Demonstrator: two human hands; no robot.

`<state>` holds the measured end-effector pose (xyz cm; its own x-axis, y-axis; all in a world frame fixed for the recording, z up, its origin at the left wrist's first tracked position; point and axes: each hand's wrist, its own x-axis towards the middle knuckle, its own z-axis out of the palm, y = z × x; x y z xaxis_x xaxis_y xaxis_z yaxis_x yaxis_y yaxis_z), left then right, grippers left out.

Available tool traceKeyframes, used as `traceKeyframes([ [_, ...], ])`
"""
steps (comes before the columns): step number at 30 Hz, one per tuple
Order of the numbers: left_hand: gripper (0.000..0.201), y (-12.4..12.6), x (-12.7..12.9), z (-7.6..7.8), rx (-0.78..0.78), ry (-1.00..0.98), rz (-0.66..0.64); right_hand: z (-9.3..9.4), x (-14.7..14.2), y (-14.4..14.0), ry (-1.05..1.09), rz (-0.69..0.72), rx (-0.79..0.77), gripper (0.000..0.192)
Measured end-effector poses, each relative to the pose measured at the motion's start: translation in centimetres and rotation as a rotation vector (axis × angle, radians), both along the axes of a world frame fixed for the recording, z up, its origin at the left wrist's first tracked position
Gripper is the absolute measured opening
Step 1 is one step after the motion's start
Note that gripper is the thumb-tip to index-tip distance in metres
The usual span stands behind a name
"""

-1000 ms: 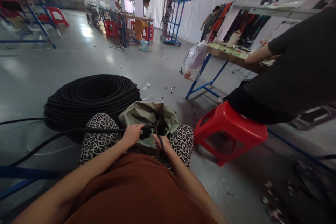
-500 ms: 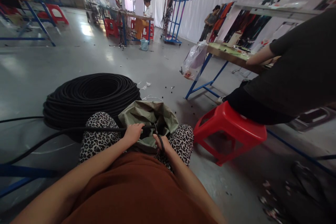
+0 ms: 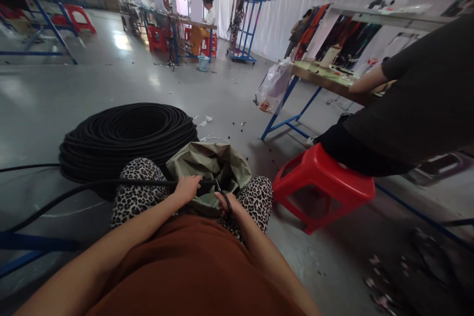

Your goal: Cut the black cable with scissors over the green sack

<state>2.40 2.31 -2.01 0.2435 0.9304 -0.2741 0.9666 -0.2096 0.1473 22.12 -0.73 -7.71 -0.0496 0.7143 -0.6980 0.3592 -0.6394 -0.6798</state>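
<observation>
Cord (image 3: 148,183): held over sack (image 3: 240,160), left hand (image 3: 187,187) closed round it.
Scissors (image 3: 218,186): gripped by right hand (image 3: 227,202) beside cord's end — contact unclear.
Risk: left fingers nicked — if cord is loosely held.

Cord (image 3: 92,185) and coil (image 3: 129,147): black. Scissors (image 3: 228,201): black handles. Sack (image 3: 205,158): plain grey-green. Trousers (image 3: 256,202): black leopard print on a pale ground. Shirt (image 3: 192,266): plain rust brown. Stool (image 3: 324,182): red. Bucket (image 3: 203,63): light blue. Floor (image 3: 148,90): grey.
</observation>
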Motion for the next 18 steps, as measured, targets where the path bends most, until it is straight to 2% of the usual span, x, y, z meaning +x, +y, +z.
traceKeyframes([
  [6,0.038,0.09,-0.08,-0.15,-0.028,0.024,0.001,0.54,-0.09,0.04,-0.007,0.007,-0.005,0.043],
  [14,0.037,0.23,-0.31,-0.78,-0.028,0.0,0.012,-0.34,0.07,0.33,0.065,-0.04,-0.044,0.036],
  [18,0.037,0.23,-0.44,-1.03,-0.032,0.006,0.012,-0.25,-0.01,0.3,0.013,-0.015,-0.031,0.037],
])
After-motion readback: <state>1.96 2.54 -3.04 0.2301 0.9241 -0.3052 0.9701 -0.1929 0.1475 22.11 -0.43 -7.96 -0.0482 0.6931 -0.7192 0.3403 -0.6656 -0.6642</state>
